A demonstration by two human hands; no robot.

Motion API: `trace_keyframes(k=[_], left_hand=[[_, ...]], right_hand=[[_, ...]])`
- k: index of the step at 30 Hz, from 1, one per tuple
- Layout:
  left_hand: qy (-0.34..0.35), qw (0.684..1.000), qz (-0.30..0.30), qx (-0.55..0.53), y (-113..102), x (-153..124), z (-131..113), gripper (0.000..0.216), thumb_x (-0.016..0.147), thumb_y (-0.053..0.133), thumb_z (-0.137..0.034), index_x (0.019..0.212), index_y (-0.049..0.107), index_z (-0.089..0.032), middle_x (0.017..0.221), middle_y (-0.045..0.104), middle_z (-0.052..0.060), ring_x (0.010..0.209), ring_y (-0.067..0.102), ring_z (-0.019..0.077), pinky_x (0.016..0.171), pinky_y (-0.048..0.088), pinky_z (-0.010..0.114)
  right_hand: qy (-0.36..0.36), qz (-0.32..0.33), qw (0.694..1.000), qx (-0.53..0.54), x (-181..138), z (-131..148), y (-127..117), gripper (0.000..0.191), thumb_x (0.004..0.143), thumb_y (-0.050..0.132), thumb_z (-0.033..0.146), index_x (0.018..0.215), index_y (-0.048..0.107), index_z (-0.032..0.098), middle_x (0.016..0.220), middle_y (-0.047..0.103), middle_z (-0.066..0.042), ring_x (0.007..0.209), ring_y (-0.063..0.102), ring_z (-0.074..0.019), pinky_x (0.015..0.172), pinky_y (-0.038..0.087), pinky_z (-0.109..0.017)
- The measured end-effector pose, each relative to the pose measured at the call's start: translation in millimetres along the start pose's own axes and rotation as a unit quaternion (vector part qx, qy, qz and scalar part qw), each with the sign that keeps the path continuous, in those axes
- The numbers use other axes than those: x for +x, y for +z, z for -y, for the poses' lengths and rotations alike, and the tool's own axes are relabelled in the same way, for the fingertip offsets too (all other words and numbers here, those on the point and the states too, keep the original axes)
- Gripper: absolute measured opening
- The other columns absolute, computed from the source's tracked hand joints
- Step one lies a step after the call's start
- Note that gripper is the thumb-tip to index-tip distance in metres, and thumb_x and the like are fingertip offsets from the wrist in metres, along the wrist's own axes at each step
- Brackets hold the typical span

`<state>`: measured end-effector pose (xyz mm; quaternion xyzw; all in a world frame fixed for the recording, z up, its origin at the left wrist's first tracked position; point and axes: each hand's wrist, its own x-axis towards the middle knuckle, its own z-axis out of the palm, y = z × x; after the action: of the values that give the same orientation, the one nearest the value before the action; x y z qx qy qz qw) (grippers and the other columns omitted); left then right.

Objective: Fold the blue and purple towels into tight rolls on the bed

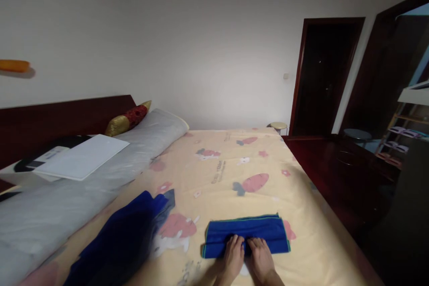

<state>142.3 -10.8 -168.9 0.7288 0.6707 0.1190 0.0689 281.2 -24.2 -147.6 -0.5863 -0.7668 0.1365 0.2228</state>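
A blue cloth (261, 229) with green stitched edges lies on the bed, folded into a flat, wide strip. At its near edge, left of the middle, my left hand (234, 252) has its fingers closed together on the fabric. My right hand (259, 252) sits close beside it, fingers likewise bent and gripping the same near edge. The thumbs and whatever is under the fingers are mostly hidden. Off to the left, a loose heap of dark blue cloth (124, 232) is spread on the bed, apart from both hands.
The bedsheet (214, 196) has a carrot and rabbit print. A long grey bolster (134, 156) runs along the left, with a white board (83, 156) on it and a red-gold cushion (132, 118) behind. Beyond the bed's right edge are a stool (357, 134) and a shoe rack (398, 138).
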Motion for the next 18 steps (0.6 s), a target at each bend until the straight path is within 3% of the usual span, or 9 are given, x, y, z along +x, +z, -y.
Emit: trace_keyframes(k=[3, 7, 10, 12, 15, 18], left_hand=[[0.042, 0.999, -0.023, -0.012, 15.1, -1.9, 2.4, 0.045, 0.091, 0.029, -0.012, 0.122, 0.061, -0.023, 0.129, 0.061, 0.005, 0.122, 0.052, 0.0164, 0.106, 0.039, 0.03], [0.079, 0.994, -0.078, 0.015, 11.9, -8.1, 55.6, 0.042, 0.095, 0.033, -0.027, 0.131, 0.054, -0.024, 0.136, 0.057, 0.004, 0.125, 0.05, 0.0167, 0.106, 0.04, 0.032], [0.01, 0.992, -0.108, 0.067, 0.1, -14.5, 103.0, 0.043, 0.095, 0.036, -0.033, 0.133, 0.053, -0.022, 0.139, 0.054, 0.006, 0.126, 0.05, 0.0208, 0.106, 0.039, 0.04], [-0.042, 0.986, -0.129, 0.098, -5.5, -17.6, 115.2, 0.043, 0.093, 0.038, -0.033, 0.131, 0.055, -0.022, 0.141, 0.052, 0.007, 0.129, 0.047, 0.0249, 0.108, 0.034, 0.05], [-0.038, 0.982, -0.154, 0.101, -6.5, -16.4, 93.1, 0.044, 0.093, 0.035, -0.028, 0.132, 0.054, -0.021, 0.143, 0.049, 0.008, 0.135, 0.04, 0.0257, 0.112, 0.027, 0.054], [0.07, 0.991, -0.108, 0.039, -0.3, -8.7, 44.7, 0.046, 0.095, 0.028, -0.022, 0.134, 0.052, -0.021, 0.141, 0.052, 0.006, 0.132, 0.045, 0.0188, 0.109, 0.036, 0.04]], right_hand=[[-0.023, 0.001, 1.0, 0.008, 2.7, -4.3, 13.5, 0.044, 0.087, 0.039, 0.015, 0.124, 0.061, 0.023, 0.125, 0.063, -0.005, 0.118, 0.055, -0.0202, 0.106, 0.032, -0.033], [-0.001, -0.033, 0.998, -0.058, -0.7, -63.7, 10.1, 0.043, 0.096, 0.037, 0.038, 0.13, 0.057, 0.02, 0.136, 0.054, -0.009, 0.13, 0.045, -0.0265, 0.11, 0.029, -0.043], [0.04, -0.068, 0.992, -0.102, -5.8, -112.8, -2.6, 0.049, 0.095, 0.036, 0.049, 0.128, 0.058, 0.02, 0.137, 0.053, -0.011, 0.131, 0.044, -0.0307, 0.109, 0.029, -0.051], [0.043, -0.075, 0.989, -0.117, -6.7, -123.4, -7.8, 0.048, 0.095, 0.037, 0.05, 0.125, 0.061, 0.021, 0.135, 0.054, -0.011, 0.131, 0.044, -0.0322, 0.109, 0.028, -0.053], [0.023, -0.072, 0.992, -0.104, -2.7, -96.0, -4.3, 0.046, 0.097, 0.032, 0.047, 0.125, 0.06, 0.022, 0.136, 0.054, -0.01, 0.132, 0.042, -0.0297, 0.11, 0.029, -0.051], [-0.039, -0.011, 0.998, -0.053, 4.9, -44.2, 7.7, 0.047, 0.099, 0.028, 0.045, 0.132, 0.054, 0.024, 0.14, 0.051, -0.007, 0.132, 0.043, -0.0243, 0.109, 0.032, -0.045]])
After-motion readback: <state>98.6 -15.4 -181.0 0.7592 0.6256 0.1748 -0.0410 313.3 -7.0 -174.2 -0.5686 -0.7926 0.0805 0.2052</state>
